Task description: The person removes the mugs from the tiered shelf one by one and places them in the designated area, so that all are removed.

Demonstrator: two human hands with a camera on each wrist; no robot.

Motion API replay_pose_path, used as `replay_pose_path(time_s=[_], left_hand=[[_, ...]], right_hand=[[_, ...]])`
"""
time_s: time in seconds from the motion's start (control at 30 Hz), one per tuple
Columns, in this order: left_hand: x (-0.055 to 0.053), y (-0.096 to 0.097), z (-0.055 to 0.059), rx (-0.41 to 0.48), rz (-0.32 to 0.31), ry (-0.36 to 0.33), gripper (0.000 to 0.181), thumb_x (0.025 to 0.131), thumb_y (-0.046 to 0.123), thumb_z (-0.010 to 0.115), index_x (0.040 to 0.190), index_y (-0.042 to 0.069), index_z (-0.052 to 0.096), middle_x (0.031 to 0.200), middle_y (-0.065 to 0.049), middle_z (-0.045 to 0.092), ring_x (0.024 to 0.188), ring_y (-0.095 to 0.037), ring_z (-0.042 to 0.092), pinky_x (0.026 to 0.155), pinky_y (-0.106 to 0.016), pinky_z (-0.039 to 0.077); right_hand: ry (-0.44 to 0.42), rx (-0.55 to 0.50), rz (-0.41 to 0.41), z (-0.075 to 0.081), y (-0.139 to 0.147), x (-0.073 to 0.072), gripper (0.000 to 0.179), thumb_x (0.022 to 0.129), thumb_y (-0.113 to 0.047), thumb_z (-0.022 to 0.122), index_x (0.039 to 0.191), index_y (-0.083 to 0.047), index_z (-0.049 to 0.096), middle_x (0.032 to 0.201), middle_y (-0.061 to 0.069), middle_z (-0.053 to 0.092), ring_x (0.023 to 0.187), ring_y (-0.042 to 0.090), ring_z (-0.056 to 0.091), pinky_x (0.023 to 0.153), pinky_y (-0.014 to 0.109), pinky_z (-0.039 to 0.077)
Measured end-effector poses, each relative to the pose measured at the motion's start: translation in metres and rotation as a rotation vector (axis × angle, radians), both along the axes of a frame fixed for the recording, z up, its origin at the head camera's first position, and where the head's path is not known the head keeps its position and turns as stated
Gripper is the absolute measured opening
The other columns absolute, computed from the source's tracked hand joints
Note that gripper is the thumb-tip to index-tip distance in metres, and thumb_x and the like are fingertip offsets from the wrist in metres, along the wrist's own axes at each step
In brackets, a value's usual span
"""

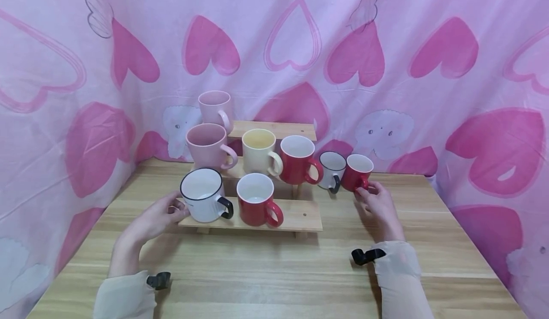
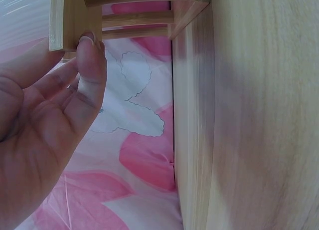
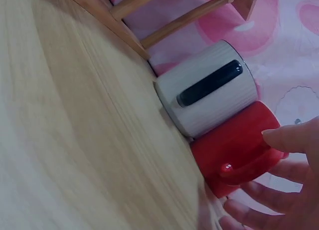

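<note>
Head view gives me a pink heart-print cloth (image 1: 253,9) hanging behind and around everything, and below it the wood-grain tabletop (image 1: 240,276). On that stands a three-step wooden stand (image 1: 298,214), set left of centre.

I see the left hand (image 1: 150,221) at the left end of the bottom step; its fingers are curled and pinch the end of that board, as the left wrist view shows me up close. The right hand (image 1: 381,207) is at the far right, its thumb and forefinger pinching at the handle of a small red mug and its other fingers spread loosely; how firm that hold is, I cannot tell.

Of the mugs on the stand, I make out a white mug (image 1: 201,203) with black rim and handle beside a red mug (image 1: 250,209) on the bottom step; a wide pink mug (image 1: 207,152), a cream mug (image 1: 255,159) and a glossy red mug (image 1: 293,164) along the middle one; and a pale pink mug (image 1: 210,113) on top.

Down on the tabletop, right of the stand, a small white mug (image 1: 328,178) stands upright just beside the small red mug (image 1: 351,180).

Smallest are the black clips (image 1: 158,281) at both wrists.
</note>
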State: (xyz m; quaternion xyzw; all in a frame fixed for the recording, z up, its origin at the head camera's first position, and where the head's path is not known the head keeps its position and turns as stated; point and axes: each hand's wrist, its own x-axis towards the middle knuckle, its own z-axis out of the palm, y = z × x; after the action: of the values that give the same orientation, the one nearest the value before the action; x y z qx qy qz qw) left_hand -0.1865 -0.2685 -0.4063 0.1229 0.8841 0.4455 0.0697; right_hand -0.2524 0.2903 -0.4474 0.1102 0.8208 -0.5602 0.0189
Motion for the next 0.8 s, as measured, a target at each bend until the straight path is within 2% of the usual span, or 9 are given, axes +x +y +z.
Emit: replay_pose_path(time_s=[0.2, 0.27, 0.33, 0.4, 0.5, 0.63, 0.73, 0.8], left_hand=[[-0.001, -0.001, -0.002, -0.002, 0.001, 0.006, 0.03, 0.095, 0.011, 0.064, 0.12, -0.001, 0.051, 0.096, -0.01, 0.06, 0.09, -0.024, 0.057, 0.069, -0.033, 0.053], [0.0, -0.001, -0.002, 0.007, -0.001, 0.012, 0.031, 0.095, 0.011, 0.064, 0.12, -0.001, 0.051, 0.096, -0.011, 0.06, 0.09, -0.023, 0.057, 0.068, -0.033, 0.053], [0.0, -0.001, -0.002, 0.015, -0.004, 0.014, 0.031, 0.095, 0.011, 0.064, 0.12, -0.001, 0.051, 0.096, -0.01, 0.06, 0.089, -0.023, 0.057, 0.068, -0.033, 0.053], [0.0, -0.001, -0.002, 0.016, -0.007, 0.016, 0.03, 0.095, 0.01, 0.063, 0.12, -0.001, 0.051, 0.095, -0.01, 0.06, 0.089, -0.023, 0.057, 0.067, -0.032, 0.053], [-0.001, -0.001, -0.002, 0.022, -0.003, 0.013, 0.03, 0.094, 0.01, 0.064, 0.119, -0.001, 0.051, 0.095, -0.01, 0.06, 0.088, -0.024, 0.057, 0.067, -0.032, 0.053], [0.0, -0.001, -0.001, 0.026, 0.009, 0.006, 0.031, 0.094, 0.01, 0.064, 0.12, 0.0, 0.051, 0.095, -0.011, 0.059, 0.088, -0.024, 0.057, 0.068, -0.034, 0.054], [0.0, -0.001, -0.001, 0.016, 0.012, 0.006, 0.032, 0.095, 0.011, 0.064, 0.121, 0.0, 0.051, 0.095, -0.011, 0.058, 0.089, -0.024, 0.056, 0.068, -0.033, 0.053], [0.0, -0.001, -0.001, 0.009, 0.008, 0.009, 0.032, 0.095, 0.012, 0.064, 0.122, 0.0, 0.051, 0.096, -0.01, 0.059, 0.089, -0.024, 0.056, 0.068, -0.033, 0.053]], right_hand=[[0.017, 0.105, 0.046, 0.012, 0.003, 0.009, 0.055, 0.103, -0.036, 0.047, 0.148, -0.006, 0.036, 0.142, 0.022, 0.041, 0.13, 0.04, 0.036, 0.108, 0.061, 0.024], [0.048, 0.144, 0.038, 0.019, 0.002, 0.013, 0.054, 0.104, -0.036, 0.046, 0.146, -0.004, 0.038, 0.14, 0.022, 0.044, 0.128, 0.04, 0.039, 0.107, 0.061, 0.026], [0.115, 0.199, 0.019, 0.027, 0.001, 0.016, 0.051, 0.104, -0.035, 0.045, 0.143, -0.002, 0.042, 0.137, 0.023, 0.047, 0.125, 0.041, 0.043, 0.104, 0.059, 0.032], [0.201, 0.253, -0.013, 0.037, -0.001, 0.018, 0.048, 0.103, -0.031, 0.047, 0.139, 0.001, 0.047, 0.133, 0.024, 0.051, 0.119, 0.041, 0.048, 0.098, 0.056, 0.039], [0.326, 0.3, -0.067, 0.056, -0.006, 0.022, 0.043, 0.102, -0.027, 0.051, 0.132, 0.003, 0.054, 0.127, 0.024, 0.056, 0.112, 0.039, 0.054, 0.088, 0.044, 0.047], [0.387, 0.293, -0.136, 0.081, -0.017, 0.032, 0.044, 0.099, -0.037, 0.056, 0.128, -0.003, 0.06, 0.124, 0.016, 0.06, 0.111, 0.03, 0.055, 0.079, 0.027, 0.045], [0.417, 0.262, -0.172, 0.094, -0.025, 0.04, 0.044, 0.097, -0.04, 0.058, 0.127, -0.008, 0.062, 0.123, 0.011, 0.06, 0.113, 0.025, 0.054, 0.078, 0.023, 0.045], [0.45, 0.237, -0.183, 0.1, -0.031, 0.045, 0.04, 0.097, -0.037, 0.059, 0.125, -0.009, 0.063, 0.122, 0.008, 0.06, 0.112, 0.021, 0.054, 0.079, 0.024, 0.045]])
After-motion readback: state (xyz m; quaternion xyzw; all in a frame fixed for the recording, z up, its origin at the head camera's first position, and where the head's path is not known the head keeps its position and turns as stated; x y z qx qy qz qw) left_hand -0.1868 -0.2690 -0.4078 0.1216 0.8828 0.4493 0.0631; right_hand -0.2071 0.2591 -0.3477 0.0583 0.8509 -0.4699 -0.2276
